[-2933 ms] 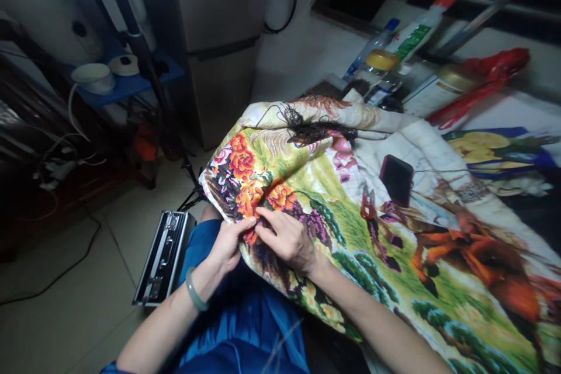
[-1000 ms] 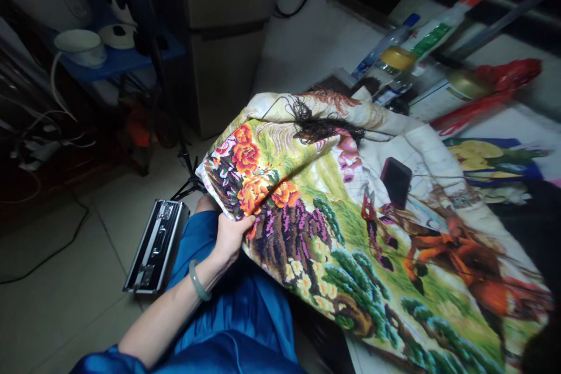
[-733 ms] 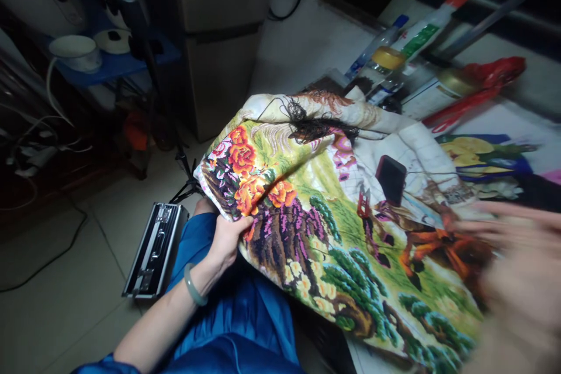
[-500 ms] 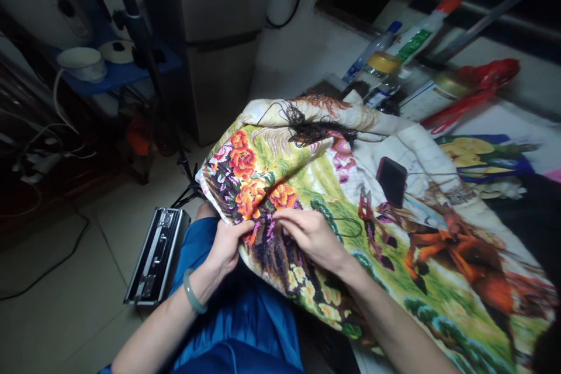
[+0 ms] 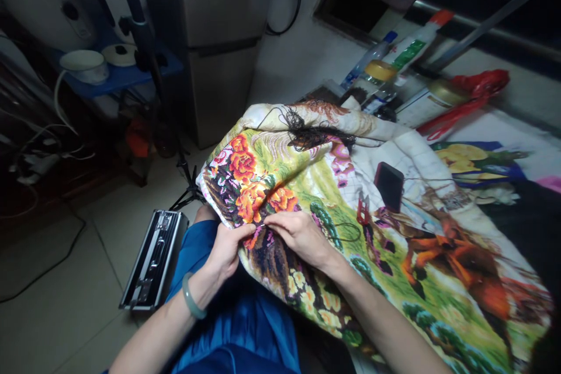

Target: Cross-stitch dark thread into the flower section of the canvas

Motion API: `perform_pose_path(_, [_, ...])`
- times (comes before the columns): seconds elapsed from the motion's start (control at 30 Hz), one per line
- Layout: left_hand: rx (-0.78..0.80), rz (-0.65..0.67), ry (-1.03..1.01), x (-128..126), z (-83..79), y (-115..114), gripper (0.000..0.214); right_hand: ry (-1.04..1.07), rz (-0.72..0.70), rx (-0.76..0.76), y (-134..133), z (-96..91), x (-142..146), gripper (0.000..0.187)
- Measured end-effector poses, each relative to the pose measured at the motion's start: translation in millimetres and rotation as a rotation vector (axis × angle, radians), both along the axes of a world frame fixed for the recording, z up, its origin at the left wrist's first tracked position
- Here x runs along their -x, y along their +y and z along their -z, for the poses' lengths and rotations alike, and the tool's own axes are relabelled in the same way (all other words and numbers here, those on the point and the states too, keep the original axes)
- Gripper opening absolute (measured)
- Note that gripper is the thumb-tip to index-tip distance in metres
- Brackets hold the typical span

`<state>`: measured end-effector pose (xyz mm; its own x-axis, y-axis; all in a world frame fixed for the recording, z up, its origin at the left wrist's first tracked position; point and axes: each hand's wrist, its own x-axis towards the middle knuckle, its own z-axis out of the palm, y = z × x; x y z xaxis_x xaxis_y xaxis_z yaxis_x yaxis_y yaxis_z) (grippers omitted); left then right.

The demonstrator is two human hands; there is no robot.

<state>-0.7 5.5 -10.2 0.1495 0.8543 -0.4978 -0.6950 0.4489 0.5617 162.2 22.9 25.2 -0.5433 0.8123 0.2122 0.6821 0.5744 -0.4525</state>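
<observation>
A large cross-stitch cloth (image 5: 280, 169) with orange flowers and a reddish-brown horse spreads across my lap and the table. My left hand (image 5: 228, 248) is closed on its near left edge, thumb lying on top. Close beside that thumb, my right hand (image 5: 300, 236) pinches what looks like a needle (image 5: 263, 225), a tiny glint at the fingertips. A dark thread loop (image 5: 350, 234) lies on the cloth right of this hand. Farther up rests a tangled bundle of black thread (image 5: 319, 135). Red thread snips (image 5: 363, 209) and a dark phone (image 5: 390, 187) lie on the fabric.
Bottles and a gold-lidded jar (image 5: 379, 71) stand at the back of the table, near a red plastic bag (image 5: 480, 90). A black and silver case (image 5: 153, 260) is on the floor at left, near a tripod (image 5: 186, 187). A fridge (image 5: 223, 70) stands behind.
My right hand has shifted a little left, bringing its fingertips close to my left thumb. The left hand keeps its hold on the cloth edge.
</observation>
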Motion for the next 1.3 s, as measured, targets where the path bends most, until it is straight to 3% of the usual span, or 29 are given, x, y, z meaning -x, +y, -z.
perform_pose_path(0.17, [-0.003,0.000,-0.006,0.1,-1.2,0.3,0.059,-0.061,-0.012,-0.050,-0.8,-1.2,1.4,0.020])
perform_pose_path(0.37, [0.001,-0.003,0.005,0.5,-2.0,-0.2,0.063,-0.281,-0.041,-0.068,-2.5,-3.6,3.3,0.017])
perform_pose_path(0.67, [-0.008,0.014,0.019,-2.2,-2.6,2.1,0.055,0.063,-0.042,0.249,16.5,-1.6,-1.2,0.018])
perform_pose_path(0.83, [-0.020,0.009,0.015,-3.0,-0.1,2.8,0.046,0.123,-0.086,0.349,24.2,-3.0,-2.8,0.019])
perform_pose_path(1.0, [-0.012,0.032,-0.002,-1.5,2.3,2.8,0.046,0.026,-0.113,0.255,23.7,-0.6,-2.0,0.016])
perform_pose_path(1.2, [0.007,0.046,-0.043,0.9,2.9,1.6,0.042,-0.325,-0.059,-0.129,9.4,-1.3,5.2,0.014])
perform_pose_path(1.3, [0.042,0.030,-0.051,1.9,2.0,1.5,0.032,-0.338,-0.054,-0.193,-0.6,-2.2,9.5,0.017])
